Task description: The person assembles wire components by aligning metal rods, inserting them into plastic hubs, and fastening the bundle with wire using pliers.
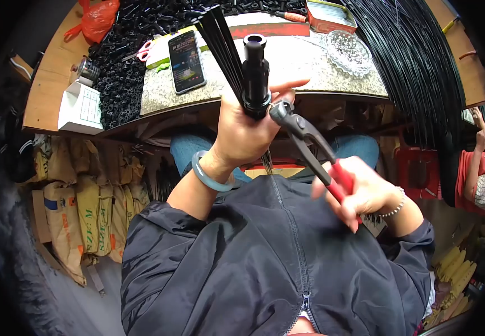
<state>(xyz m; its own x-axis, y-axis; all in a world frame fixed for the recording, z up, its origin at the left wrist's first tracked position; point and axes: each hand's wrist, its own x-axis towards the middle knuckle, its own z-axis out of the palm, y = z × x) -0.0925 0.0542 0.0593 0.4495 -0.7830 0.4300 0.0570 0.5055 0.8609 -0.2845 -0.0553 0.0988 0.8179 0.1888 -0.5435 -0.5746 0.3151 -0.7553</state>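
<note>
My left hand [242, 137] is closed round the base of a black tube-shaped part [255, 75], held upright with its round open end up. A bundle of thin black rods [220, 47], like umbrella ribs, slants up to the left from the same hand. My right hand [363, 190] grips the red handles of a pair of pincers [304, 133]. The pincers' metal jaws are at the base of the tube, beside my left fingers; what lies between the jaws is too small to make out.
A phone [186, 61], pink scissors [146, 50] and a glass dish [349, 53] lie on the table. Small black parts [122, 84] heap at the left. Long black rods [416, 67] overhang the right edge. Sacks [63, 218] stand left; another person [475, 173] is at right.
</note>
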